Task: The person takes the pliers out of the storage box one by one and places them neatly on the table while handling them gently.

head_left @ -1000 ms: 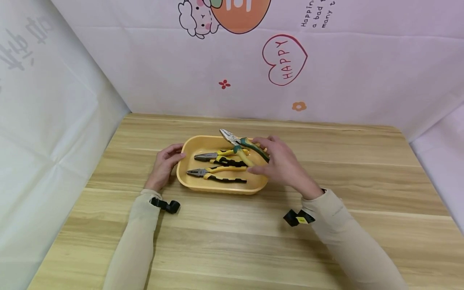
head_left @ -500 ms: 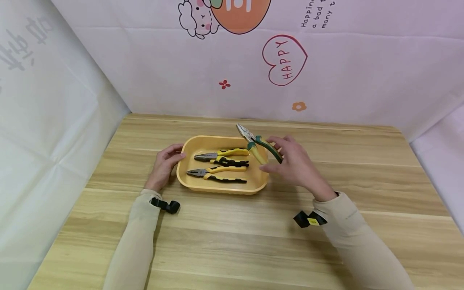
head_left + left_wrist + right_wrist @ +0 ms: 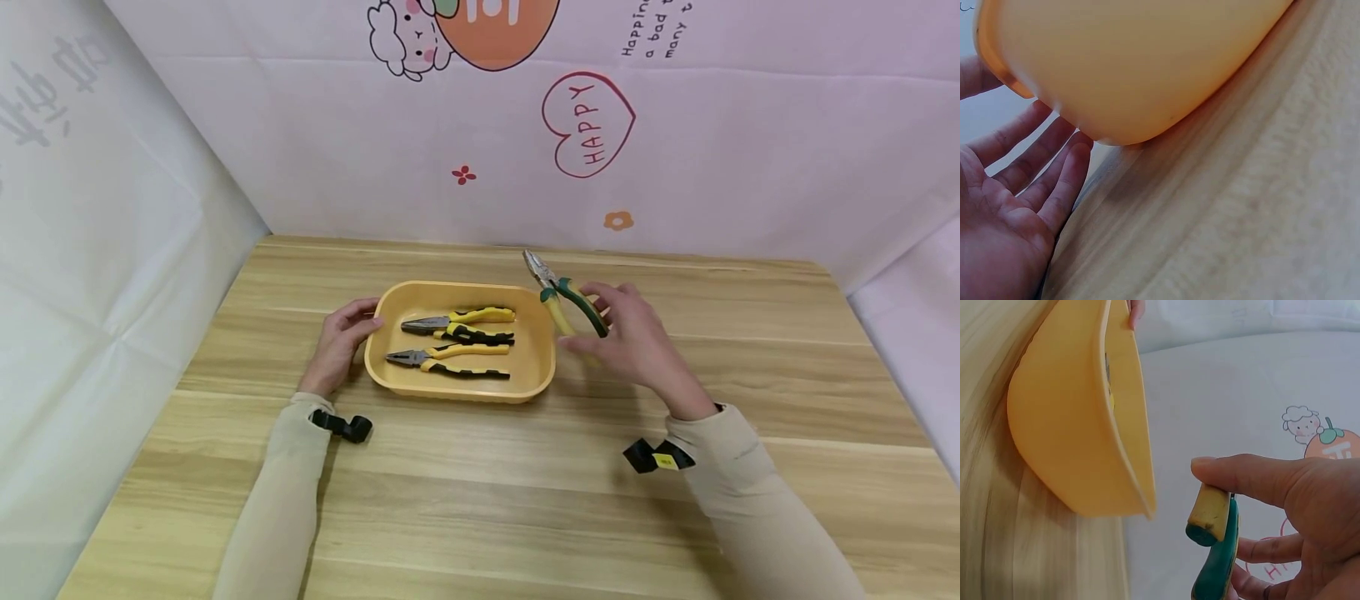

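My right hand (image 3: pixel 637 342) holds combination pliers with green and yellow handles (image 3: pixel 582 303) by the handles, raised just right of a yellow plastic tray (image 3: pixel 535 350). Their metal nose points up and left, and the handles are spread. In the right wrist view my thumb presses the yellow handle end (image 3: pixel 1209 512) and my fingers lie along the green one. My left hand (image 3: pixel 335 350) holds the tray's left end, thumb over the rim and fingertips against the outer wall (image 3: pixel 1116 75). Inside lie yellow-and-black long-nose pliers (image 3: pixel 429 323) and yellow-and-black combination pliers (image 3: pixel 442 363), noses to the left.
The tray stands on a wood-grain table (image 3: pixel 480 483). A white printed cloth (image 3: pixel 360 150) hangs behind the table's back edge, and another white cloth (image 3: pixel 135 208) lines the left side. A black wrist camera (image 3: pixel 352 427) sits on my left sleeve.
My right hand has carried the green-and-yellow combination pliers rightward, from over the tray to beyond its right rim. The left hand and the tray have stayed in place.
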A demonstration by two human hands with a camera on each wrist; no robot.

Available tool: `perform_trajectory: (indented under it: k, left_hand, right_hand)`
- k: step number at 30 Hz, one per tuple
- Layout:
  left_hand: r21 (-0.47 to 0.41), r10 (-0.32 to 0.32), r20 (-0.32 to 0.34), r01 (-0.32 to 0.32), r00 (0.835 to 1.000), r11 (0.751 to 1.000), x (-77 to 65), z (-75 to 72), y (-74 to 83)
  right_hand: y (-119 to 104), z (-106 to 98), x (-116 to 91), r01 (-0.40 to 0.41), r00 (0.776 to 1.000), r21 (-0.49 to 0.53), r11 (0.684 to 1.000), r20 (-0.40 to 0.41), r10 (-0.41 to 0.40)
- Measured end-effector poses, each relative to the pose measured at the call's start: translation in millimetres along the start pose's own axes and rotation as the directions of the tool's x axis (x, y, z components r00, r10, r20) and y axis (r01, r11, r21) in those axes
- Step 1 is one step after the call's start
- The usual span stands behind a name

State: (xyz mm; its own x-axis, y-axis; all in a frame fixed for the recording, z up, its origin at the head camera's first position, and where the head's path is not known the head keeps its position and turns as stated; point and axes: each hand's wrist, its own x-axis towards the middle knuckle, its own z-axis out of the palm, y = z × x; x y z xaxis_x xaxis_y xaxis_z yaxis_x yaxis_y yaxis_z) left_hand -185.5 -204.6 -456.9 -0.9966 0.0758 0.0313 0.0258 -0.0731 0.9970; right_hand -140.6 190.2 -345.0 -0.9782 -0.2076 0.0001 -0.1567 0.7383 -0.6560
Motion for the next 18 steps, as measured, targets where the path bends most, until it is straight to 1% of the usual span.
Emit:
perform_trajectory:
  k: [4,9,18]
  left_hand:
    - [0.006,0.003,0.005,-0.003,1.000,1.000,-0.9,0.0,0.9]
    - [0.014,0.002,0.006,-0.002,1.000,1.000,-2.2,0.4,1.7]
    - [0.026,0.001,0.004,-0.001,1.000,1.000,-1.2,0.7,1.4]
  right_hand:
    - [5,-2,-1,-0.032,0.999,0.007,0.999,0.008,0.032]
    - [9,-5,-2,-0.052,0.999,0.015,0.999,0.004,0.052]
    - [19,-4,-4,-0.094,0.995,0.002,0.996,-0.029,0.094]
